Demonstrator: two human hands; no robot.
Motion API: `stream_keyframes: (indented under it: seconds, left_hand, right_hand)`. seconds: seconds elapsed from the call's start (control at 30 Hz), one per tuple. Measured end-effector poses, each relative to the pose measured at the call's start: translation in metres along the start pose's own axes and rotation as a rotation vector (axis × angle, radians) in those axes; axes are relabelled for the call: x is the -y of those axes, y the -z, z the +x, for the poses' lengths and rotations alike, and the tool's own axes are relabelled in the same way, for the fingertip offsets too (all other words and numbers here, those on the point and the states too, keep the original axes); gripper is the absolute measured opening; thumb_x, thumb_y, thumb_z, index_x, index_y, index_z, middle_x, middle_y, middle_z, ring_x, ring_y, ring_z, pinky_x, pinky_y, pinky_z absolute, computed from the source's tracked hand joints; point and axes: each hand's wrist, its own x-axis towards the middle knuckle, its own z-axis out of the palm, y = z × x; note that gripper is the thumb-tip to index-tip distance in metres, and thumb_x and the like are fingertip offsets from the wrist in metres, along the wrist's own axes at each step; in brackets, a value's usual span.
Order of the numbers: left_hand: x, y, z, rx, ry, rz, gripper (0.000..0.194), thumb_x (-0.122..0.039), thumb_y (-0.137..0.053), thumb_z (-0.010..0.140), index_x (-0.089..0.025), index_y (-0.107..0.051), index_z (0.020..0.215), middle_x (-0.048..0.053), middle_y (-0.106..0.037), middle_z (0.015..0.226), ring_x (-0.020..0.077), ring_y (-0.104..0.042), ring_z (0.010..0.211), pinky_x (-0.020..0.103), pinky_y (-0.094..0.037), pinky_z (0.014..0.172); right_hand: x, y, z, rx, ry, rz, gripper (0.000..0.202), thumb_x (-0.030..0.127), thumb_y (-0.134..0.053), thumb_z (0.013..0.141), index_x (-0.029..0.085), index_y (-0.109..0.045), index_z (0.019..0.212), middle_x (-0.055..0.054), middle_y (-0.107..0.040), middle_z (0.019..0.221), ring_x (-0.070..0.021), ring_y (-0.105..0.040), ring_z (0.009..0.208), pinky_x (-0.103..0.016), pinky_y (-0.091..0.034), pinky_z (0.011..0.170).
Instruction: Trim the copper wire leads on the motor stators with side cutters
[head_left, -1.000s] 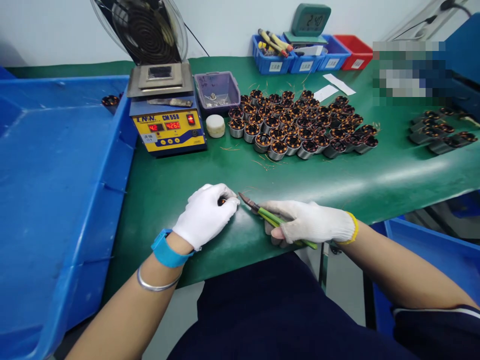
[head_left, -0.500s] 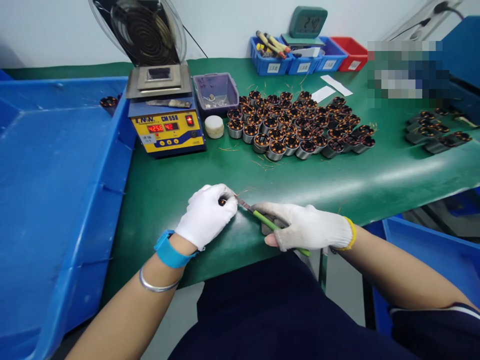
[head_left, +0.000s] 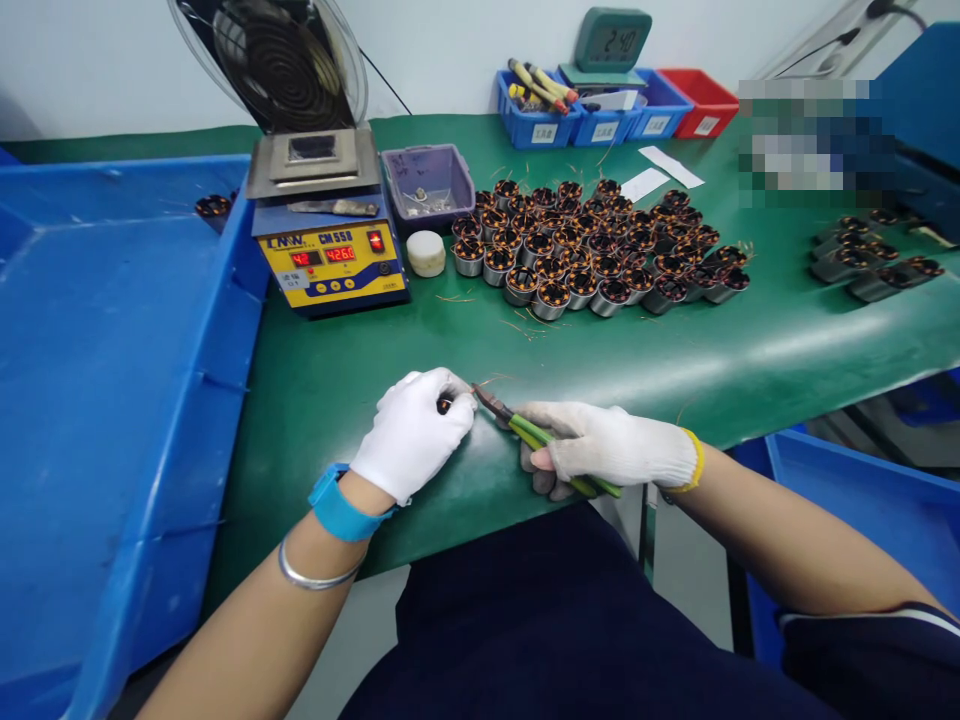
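Note:
My left hand (head_left: 416, 430), in a white glove, is wrapped round a small wound motor core (head_left: 445, 403); only a dark and copper bit of it shows between the fingers. My right hand (head_left: 592, 448), in a white glove with a yellow cuff, grips green-handled pliers (head_left: 532, 430). The jaws point left and reach the fingertips of my left hand, where thin copper wires (head_left: 495, 379) stick out. Beyond both hands stand several metal-cased wound cores (head_left: 551, 298) in a group on the green table (head_left: 322, 370).
A yellow and blue heating unit (head_left: 334, 260) stands at the back left, beside a purple bin (head_left: 427, 185) and a round white block (head_left: 426, 254). A large blue tray (head_left: 82, 400) lies far left. Small tool bins (head_left: 544, 130) line the wall. More cores (head_left: 874, 285) sit at right.
The pliers have turned a little in my right hand, and both handles now show. The fingers of my right hand have shifted round them. My left hand has hardly moved.

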Motion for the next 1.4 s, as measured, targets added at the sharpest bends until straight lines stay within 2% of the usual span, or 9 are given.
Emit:
stream_keyframes:
  seconds: [0.33, 0.5, 0.63, 0.83, 0.93, 1.03, 1.2, 1.33, 1.4]
  left_hand:
    - [0.004, 0.001, 0.002, 0.012, -0.028, -0.051, 0.017, -0.035, -0.053, 0.083, -0.024, -0.065, 0.081, 0.002, -0.072, 0.085, 0.0252, -0.064, 0.090, 0.038, -0.047, 0.082]
    - [0.014, 0.007, 0.009, -0.228, 0.034, -0.334, 0.025, -0.042, -0.050, 0.089, -0.022, -0.065, 0.092, 0.003, -0.075, 0.093, 0.0218, -0.068, 0.096, 0.035, -0.050, 0.090]
    - [0.029, 0.005, 0.021, -0.324, 0.061, -0.502, 0.028, -0.045, -0.052, 0.090, -0.020, -0.063, 0.096, 0.006, -0.075, 0.096, 0.0213, -0.071, 0.096, 0.037, -0.052, 0.096]
    - [0.039, 0.004, 0.031, -0.386, 0.056, -0.563, 0.032, -0.049, -0.058, 0.086, -0.019, -0.064, 0.094, 0.006, -0.074, 0.095, 0.0208, -0.072, 0.094, 0.036, -0.053, 0.096]
    - [0.038, 0.006, 0.032, -0.385, 0.044, -0.566, 0.035, -0.050, -0.060, 0.084, -0.017, -0.064, 0.092, 0.007, -0.074, 0.093, 0.0216, -0.073, 0.092, 0.037, -0.055, 0.093]
    - [0.038, 0.006, 0.033, -0.402, 0.045, -0.547, 0.038, -0.052, -0.060, 0.081, -0.015, -0.064, 0.092, 0.009, -0.074, 0.091, 0.0230, -0.073, 0.090, 0.040, -0.055, 0.094]
    - [0.033, 0.001, 0.031, -0.427, 0.059, -0.505, 0.041, -0.053, -0.062, 0.079, -0.015, -0.066, 0.094, 0.009, -0.075, 0.089, 0.0242, -0.072, 0.091, 0.043, -0.054, 0.096]
    - [0.029, -0.009, 0.028, -0.436, 0.057, -0.441, 0.044, -0.054, -0.062, 0.080, -0.016, -0.067, 0.101, 0.011, -0.076, 0.098, 0.0253, -0.072, 0.095, 0.045, -0.054, 0.096]
    - [0.028, -0.016, 0.030, -0.450, 0.042, -0.389, 0.046, -0.052, -0.063, 0.081, -0.016, -0.066, 0.109, 0.012, -0.075, 0.104, 0.0259, -0.071, 0.100, 0.046, -0.054, 0.098]
  right_hand:
    - [0.001, 0.003, 0.002, 0.016, 0.048, -0.231, 0.039, 0.034, -0.057, 0.089, 0.019, -0.051, 0.124, 0.003, -0.054, 0.074, -0.0118, -0.057, 0.060, -0.024, -0.049, 0.054]
    - [0.013, 0.000, -0.005, -0.369, 0.077, -1.061, 0.056, 0.037, -0.058, 0.086, 0.021, -0.051, 0.140, -0.012, -0.066, 0.114, -0.0279, -0.065, 0.097, -0.034, -0.048, 0.077]
    - [0.008, -0.005, -0.001, -0.583, 0.125, -1.457, 0.060, 0.048, -0.059, 0.085, 0.015, -0.054, 0.136, -0.019, -0.060, 0.117, -0.0366, -0.061, 0.102, -0.044, -0.047, 0.082]
    - [0.018, -0.032, 0.044, -0.549, 0.694, -1.501, 0.078, 0.052, -0.068, 0.079, 0.013, -0.044, 0.142, -0.020, -0.051, 0.139, -0.0357, -0.051, 0.119, -0.051, -0.040, 0.101]
    - [0.031, -0.049, 0.064, -0.377, 0.693, -1.545, 0.049, 0.043, -0.060, 0.088, 0.015, -0.054, 0.128, -0.016, -0.062, 0.121, -0.0309, -0.060, 0.101, -0.045, -0.048, 0.082]
    - [0.031, -0.049, 0.052, -0.376, 0.666, -1.554, 0.032, 0.037, -0.055, 0.091, 0.017, -0.061, 0.116, -0.011, -0.066, 0.106, -0.0279, -0.064, 0.090, -0.039, -0.049, 0.071]
    - [-0.011, 0.017, -0.032, -0.708, 0.413, -1.336, 0.043, 0.035, -0.062, 0.085, 0.024, -0.060, 0.127, -0.006, -0.070, 0.111, -0.0250, -0.067, 0.099, -0.034, -0.049, 0.078]
    - [-0.039, 0.101, -0.091, -1.060, -0.128, -1.209, 0.055, 0.043, -0.062, 0.086, 0.018, -0.060, 0.134, -0.017, -0.067, 0.126, -0.0334, -0.066, 0.106, -0.040, -0.048, 0.079]
    - [-0.043, 0.123, -0.102, -1.274, -0.157, -1.242, 0.060, 0.047, -0.052, 0.093, 0.008, -0.055, 0.139, -0.026, -0.059, 0.134, -0.0380, -0.062, 0.114, -0.044, -0.046, 0.082]
